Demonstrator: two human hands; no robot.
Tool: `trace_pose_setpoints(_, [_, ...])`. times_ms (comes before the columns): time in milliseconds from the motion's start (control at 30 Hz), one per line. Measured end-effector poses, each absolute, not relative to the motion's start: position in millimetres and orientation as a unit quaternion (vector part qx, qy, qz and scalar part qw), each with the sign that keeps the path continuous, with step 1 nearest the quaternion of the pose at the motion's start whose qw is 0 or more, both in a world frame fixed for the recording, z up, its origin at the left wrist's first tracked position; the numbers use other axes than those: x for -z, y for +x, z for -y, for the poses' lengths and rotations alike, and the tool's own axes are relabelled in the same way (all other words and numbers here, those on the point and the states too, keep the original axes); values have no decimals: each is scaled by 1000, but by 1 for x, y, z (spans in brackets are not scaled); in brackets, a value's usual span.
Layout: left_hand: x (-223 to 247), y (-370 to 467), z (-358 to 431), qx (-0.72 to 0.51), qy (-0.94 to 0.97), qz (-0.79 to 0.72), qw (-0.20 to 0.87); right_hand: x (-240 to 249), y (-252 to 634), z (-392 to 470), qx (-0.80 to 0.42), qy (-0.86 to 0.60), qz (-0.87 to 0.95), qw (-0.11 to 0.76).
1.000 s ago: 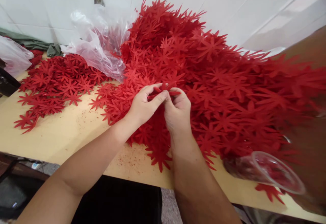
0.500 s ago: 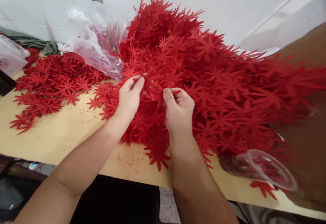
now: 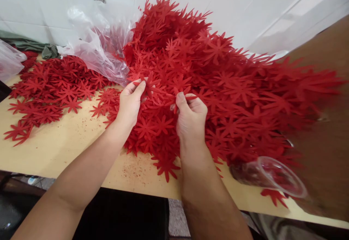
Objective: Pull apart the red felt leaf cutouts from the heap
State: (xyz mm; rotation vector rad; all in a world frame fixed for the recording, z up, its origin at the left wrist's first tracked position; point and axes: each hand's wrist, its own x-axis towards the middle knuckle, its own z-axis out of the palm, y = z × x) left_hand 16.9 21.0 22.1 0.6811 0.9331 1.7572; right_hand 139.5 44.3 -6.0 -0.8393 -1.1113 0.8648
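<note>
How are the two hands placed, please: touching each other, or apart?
Apart. The head view shows it: red cutouts are visible in the gap between the left hand and the right hand.

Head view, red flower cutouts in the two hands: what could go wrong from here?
The red flower in the left hand might slip and get lost in the matching pile below. The tipped clear cup, lying near the table's front edge, could roll off if nudged.

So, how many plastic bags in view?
2 for sure: a plastic bag by the big red pile, another bag at the left edge. A pale thing behind the pile may be a third.
</note>
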Motion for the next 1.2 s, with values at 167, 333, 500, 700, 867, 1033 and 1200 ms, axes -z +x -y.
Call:
trace_pose_setpoints(167, [-22,19,-19,-715,298,-387,500,11,142,-48,-373,-368,497,692])
trace_pose_setpoints(333, [-26,23,-14,-687,352,-372,516,10,141,-46,-409,-346,522,664])
trace_pose_setpoints(500, [-24,24,-14,-680,375,-366,512,8,138,-45,-433,-357,451,694])
trace_pose_setpoints(700, [-24,24,-14,-683,418,-382,461,8,139,-44,-391,-411,461,683])
trace_pose_setpoints(867, [-24,29,-13,-652,471,-376,461,5,139,-38,-381,-400,502,665])
trace_pose_setpoints(1033, [-18,29,-18,-651,476,-388,446,2,132,-30,-399,-379,547,631])
trace_pose_setpoints(1200, [-20,23,-22,-695,381,-393,466,1,131,-30,-429,-340,556,626])
